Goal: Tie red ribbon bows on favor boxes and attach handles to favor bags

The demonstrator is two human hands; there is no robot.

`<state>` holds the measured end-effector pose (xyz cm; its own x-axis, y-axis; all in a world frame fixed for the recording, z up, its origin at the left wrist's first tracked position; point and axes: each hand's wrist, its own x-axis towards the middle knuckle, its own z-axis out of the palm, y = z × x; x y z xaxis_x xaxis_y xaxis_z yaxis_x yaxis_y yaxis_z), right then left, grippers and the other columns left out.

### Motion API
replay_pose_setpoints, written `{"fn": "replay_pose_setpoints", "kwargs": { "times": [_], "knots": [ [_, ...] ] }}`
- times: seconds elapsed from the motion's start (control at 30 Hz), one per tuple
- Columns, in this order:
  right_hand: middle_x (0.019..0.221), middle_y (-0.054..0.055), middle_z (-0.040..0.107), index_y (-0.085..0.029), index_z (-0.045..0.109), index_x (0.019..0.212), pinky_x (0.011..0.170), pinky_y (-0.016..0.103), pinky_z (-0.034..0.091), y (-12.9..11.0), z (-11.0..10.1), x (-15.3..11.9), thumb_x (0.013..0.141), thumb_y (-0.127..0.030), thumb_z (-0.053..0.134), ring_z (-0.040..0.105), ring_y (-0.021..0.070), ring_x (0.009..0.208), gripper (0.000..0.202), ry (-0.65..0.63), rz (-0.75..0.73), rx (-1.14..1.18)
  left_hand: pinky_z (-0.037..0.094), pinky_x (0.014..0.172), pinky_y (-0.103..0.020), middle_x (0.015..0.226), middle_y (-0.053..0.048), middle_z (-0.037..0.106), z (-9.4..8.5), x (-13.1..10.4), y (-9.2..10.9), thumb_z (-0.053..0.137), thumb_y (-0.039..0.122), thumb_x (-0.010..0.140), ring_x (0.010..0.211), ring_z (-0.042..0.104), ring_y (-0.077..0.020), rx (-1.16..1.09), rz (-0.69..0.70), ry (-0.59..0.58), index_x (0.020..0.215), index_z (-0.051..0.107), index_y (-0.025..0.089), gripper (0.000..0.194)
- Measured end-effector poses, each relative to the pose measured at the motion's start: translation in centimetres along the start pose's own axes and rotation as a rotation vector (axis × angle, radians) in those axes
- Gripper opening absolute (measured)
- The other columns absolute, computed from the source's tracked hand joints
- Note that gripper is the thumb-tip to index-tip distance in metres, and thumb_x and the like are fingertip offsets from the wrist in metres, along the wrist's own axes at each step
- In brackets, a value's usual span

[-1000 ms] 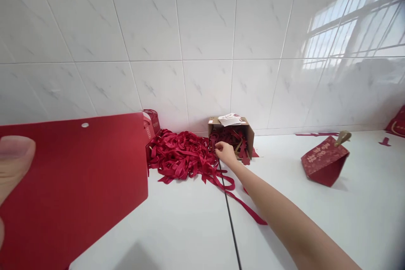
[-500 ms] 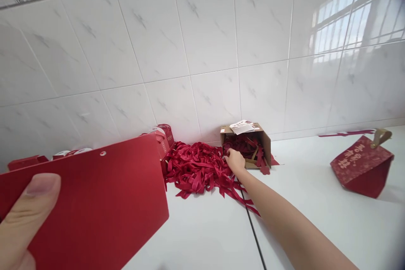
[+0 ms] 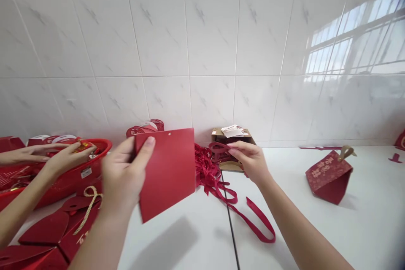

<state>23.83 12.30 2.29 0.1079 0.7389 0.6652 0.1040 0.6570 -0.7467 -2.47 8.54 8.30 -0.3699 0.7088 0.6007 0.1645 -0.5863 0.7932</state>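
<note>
My left hand [image 3: 125,173] is closed on a flat red card [image 3: 171,173], thumb on its face; a small hole shows near the card's top edge. My right hand [image 3: 253,162] pinches a thin dark red strip [image 3: 220,148] with a looped or slotted shape, too small to make out fully. Behind the card's right edge lies a heap of red ribbons [image 3: 207,173], partly hidden. One loose ribbon [image 3: 261,236] curls across the white table below my right hand. An open cardboard box [image 3: 249,137] with white paper labels on top stands behind that hand.
At the left, another person's hands [image 3: 69,160] hold a shiny red-gold item over a red plastic basket [image 3: 99,152]. Red gift boxes [image 3: 47,228], one with a cord bow, sit in front. A red bag-shaped box [image 3: 329,177] stands right. A tiled wall [image 3: 211,50] closes the back.
My right hand has come away from the box with a dark red strip. My left hand and the card have moved right and farther from the camera. The other person's hands are now visible.
</note>
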Motion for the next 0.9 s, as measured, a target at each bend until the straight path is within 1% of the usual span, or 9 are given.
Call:
{"fn": "replay_pose_setpoints", "kwargs": {
  "times": [0.1, 0.17, 0.3, 0.43, 0.53, 0.6, 0.7, 0.8, 0.9],
  "knots": [
    [0.076, 0.002, 0.069, -0.03, 0.077, 0.083, 0.066, 0.032, 0.053, -4.3, -1.6, -1.4, 0.079, -0.028, 0.07, 0.063, 0.0169, 0.074, 0.008, -0.089, -0.284, 0.08, 0.048, 0.058, -0.022, 0.077, 0.001, 0.064, 3.0, -1.0, -3.0, 0.064, 0.047, 0.077, 0.064, 0.059, -0.0131, -0.079, -0.108, -0.221, 0.09, 0.061, 0.018, 0.032],
    [0.076, 0.003, 0.067, -0.032, 0.076, 0.093, 0.063, 0.032, 0.052, -6.4, -2.1, -2.1, 0.085, -0.018, 0.063, 0.062, 0.017, 0.074, 0.021, -0.158, -0.503, 0.091, 0.051, 0.061, -0.025, 0.084, -0.004, 0.069, 4.9, -2.0, -4.8, 0.067, 0.042, 0.074, 0.072, 0.064, -0.0182, -0.039, -0.152, -0.424, 0.092, 0.065, 0.018, 0.03],
    [0.079, 0.005, 0.063, -0.031, 0.071, 0.108, 0.061, 0.032, 0.05, -8.9, -2.5, -3.2, 0.089, -0.007, 0.053, 0.06, 0.017, 0.076, 0.035, -0.255, -0.702, 0.011, 0.053, 0.063, -0.031, 0.09, -0.008, 0.072, 6.1, -3.3, -5.5, 0.072, 0.027, 0.067, 0.079, 0.067, -0.0248, 0.071, -0.163, -0.635, 0.088, 0.069, 0.017, 0.024],
    [0.079, 0.005, 0.062, -0.03, 0.068, 0.115, 0.059, 0.03, 0.049, -9.9, -2.7, -4.3, 0.09, -0.007, 0.052, 0.056, 0.0147, 0.071, 0.037, -0.363, -0.759, -0.059, 0.044, 0.098, -0.034, 0.126, -0.006, 0.06, 3.6, -3.2, -1.7, 0.055, 0.024, 0.081, 0.119, 0.053, -0.0234, 0.038, -0.051, -0.546, 0.11, 0.062, 0.023, 0.03],
    [0.078, 0.005, 0.064, -0.027, 0.071, 0.109, 0.06, 0.03, 0.047, -10.2, -2.3, -4.9, 0.092, -0.011, 0.053, 0.055, 0.014, 0.069, 0.03, -0.385, -0.801, -0.118, 0.046, 0.097, -0.031, 0.122, -0.004, 0.061, 1.0, -4.0, 2.6, 0.048, 0.016, 0.083, 0.119, 0.053, -0.0219, -0.087, 0.176, -0.763, 0.106, 0.064, 0.024, 0.029],
    [0.077, 0.005, 0.065, -0.023, 0.073, 0.099, 0.06, 0.031, 0.047, -10.5, -1.9, -5.2, 0.091, -0.013, 0.054, 0.054, 0.0138, 0.068, 0.023, -0.387, -0.827, -0.169, 0.043, 0.102, -0.032, 0.123, -0.003, 0.06, -0.1, -5.1, 5.0, 0.056, 0.009, 0.077, 0.119, 0.052, -0.0217, 0.009, 0.356, -0.903, 0.112, 0.062, 0.026, 0.039],
    [0.073, 0.005, 0.066, -0.019, 0.074, 0.089, 0.059, 0.029, 0.047, -11.1, -1.4, -5.7, 0.088, -0.013, 0.059, 0.053, 0.0128, 0.066, 0.016, -0.391, -0.848, -0.259, 0.049, 0.095, -0.027, 0.106, 0.0, 0.069, -0.6, -6.4, 6.8, 0.062, 0.003, 0.074, 0.104, 0.061, -0.0171, 0.077, 0.462, -1.03, 0.107, 0.062, 0.028, 0.041],
    [0.071, 0.004, 0.066, -0.02, 0.074, 0.086, 0.055, 0.026, 0.047, -11.8, -1.1, -6.2, 0.085, -0.013, 0.064, 0.053, 0.0113, 0.063, 0.012, -0.379, -0.836, -0.312, 0.054, 0.074, -0.023, 0.083, 0.002, 0.07, -0.3, -6.5, 6.5, 0.056, 0.013, 0.086, 0.082, 0.065, -0.0135, -0.002, 0.322, -0.934, 0.089, 0.061, 0.025, 0.014],
    [0.075, 0.002, 0.067, -0.026, 0.074, 0.09, 0.054, 0.025, 0.049, -12.0, -1.3, -6.9, 0.082, -0.015, 0.068, 0.053, 0.0114, 0.064, 0.015, -0.36, -0.768, -0.376, 0.055, 0.067, -0.027, 0.084, -0.001, 0.068, 0.2, -5.9, 5.0, 0.052, 0.026, 0.09, 0.078, 0.066, -0.0158, 0.047, 0.103, -0.661, 0.098, 0.051, 0.025, 0.007]
  ]
}}
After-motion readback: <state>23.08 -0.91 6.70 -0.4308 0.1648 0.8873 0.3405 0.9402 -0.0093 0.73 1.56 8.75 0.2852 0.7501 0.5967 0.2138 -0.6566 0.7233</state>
